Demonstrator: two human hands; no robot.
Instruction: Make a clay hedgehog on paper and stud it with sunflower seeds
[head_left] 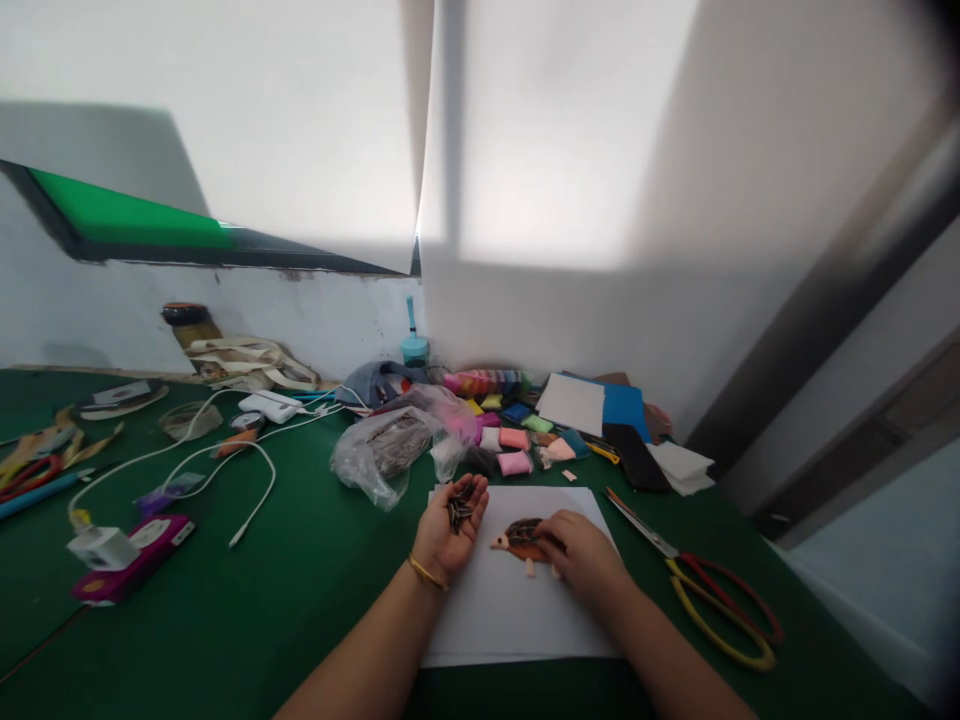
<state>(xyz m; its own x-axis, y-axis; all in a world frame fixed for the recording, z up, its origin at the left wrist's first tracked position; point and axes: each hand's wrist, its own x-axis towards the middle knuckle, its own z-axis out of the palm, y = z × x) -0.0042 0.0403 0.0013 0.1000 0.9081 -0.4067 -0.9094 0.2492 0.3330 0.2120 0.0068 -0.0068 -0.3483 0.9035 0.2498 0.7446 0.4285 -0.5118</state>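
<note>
My left hand [448, 530] is turned palm up, with a small heap of striped sunflower seeds [459, 508] lying in its cupped palm. A hedgehog figure [523, 549] of brown and pale clay lies on the white paper [517, 620], its snout towards my left hand. Dark seeds cover much of its back, and short pale feet show below. My right hand [585, 553] rests over the hedgehog's rear, its thumb and fingers pinched together at the back. Whatever is between those fingertips is hidden.
Behind the paper lie a clear plastic bag of seeds [397, 445] and several coloured clay packs [515, 462]. Large scissors [701, 580] lie open to the right, near a dark phone-like slab [635, 455]. Left are a white charger [103, 548], a magenta power strip [139, 565] and cables.
</note>
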